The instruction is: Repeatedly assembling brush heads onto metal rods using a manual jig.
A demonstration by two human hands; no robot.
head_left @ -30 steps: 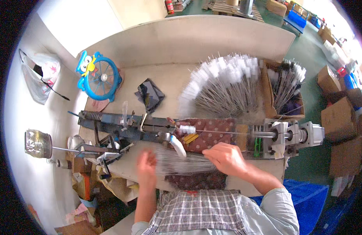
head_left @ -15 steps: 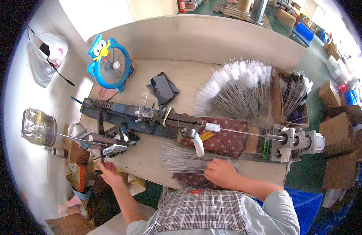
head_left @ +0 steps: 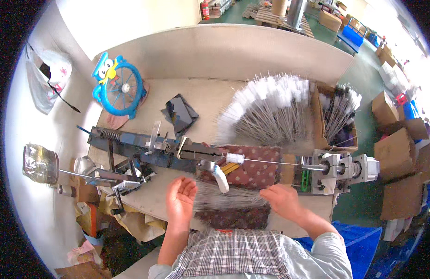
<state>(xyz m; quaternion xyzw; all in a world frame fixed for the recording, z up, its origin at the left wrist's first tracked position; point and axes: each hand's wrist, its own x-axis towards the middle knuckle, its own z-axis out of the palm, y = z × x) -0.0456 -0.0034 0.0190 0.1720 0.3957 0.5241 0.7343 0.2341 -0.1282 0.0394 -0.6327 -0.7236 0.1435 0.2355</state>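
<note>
Your apron (head_left: pixel 236 255) is black-and-white plaid, your wires (head_left: pixel 226 197) silvery grey, the bristles (head_left: pixel 235 158) white, your cloth (head_left: pixel 261 172) maroon with pale polka dots.

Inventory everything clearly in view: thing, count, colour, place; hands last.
Straight metal wires: many, grey, bench front
Long metal machine: 1, black-silver, across bench
Cylindrical bristle brush: 1, white, on machine
Stemmed bristle brushes: many, white, back right
Open cardboard box: 1, brown, beside brushes
Dotted cloth: 2 areas, maroon, beside wires
Duck-headed plastic wheel: 1, blue, back left
Flat glossy packet: 1, black, behind machine
Hanging plastic bag: 1, white, upper left
Cardboard cartons: several, brown, far right
Left grip: 1, bare, wires' left
Right grip: 1, bare, wires' right
</note>
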